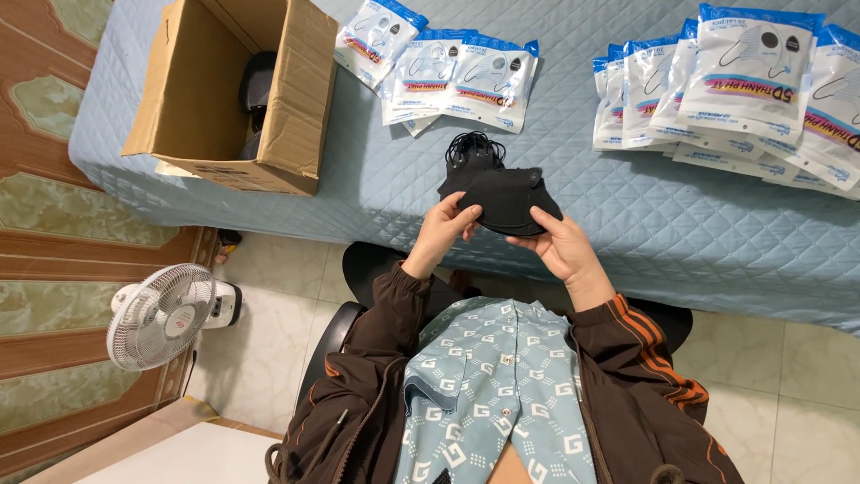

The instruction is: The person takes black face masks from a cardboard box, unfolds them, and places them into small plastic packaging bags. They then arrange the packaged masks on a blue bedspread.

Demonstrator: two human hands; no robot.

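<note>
Surface: pale blue quilted cover [430, 179] spread over a bed or low platform that lies just beyond both hands; a tiled floor lies below it and carved wooden panelling runs along the left.
Left hand [445, 229]: fingers curled shut on the left edge of a stack of black fabric face masks [502, 193], thumb pressed on top.
Right hand [560, 244]: palm turned up under the right side of the same stack, fingers closed along its lower edge.
Masks: held between the two hands just above the near edge of the quilted cover; black elastic ear loops [473, 143] bunch up at the end farthest from the hands.
Beyond the left hand: open brown cardboard box [296, 108] lying on its side on the cover, well apart, with something dark inside.
Straight beyond the hands: small fan of white and blue plastic mask packets [448, 72] lying flat, near the ear loops but not touching them.
Beyond the right hand: larger overlapping pile of the same kind of packets [743, 90].
Below the left hand: white electric fan [161, 314] on the floor.
Sleeves: brown jacket, orange stripes on the right arm.
</note>
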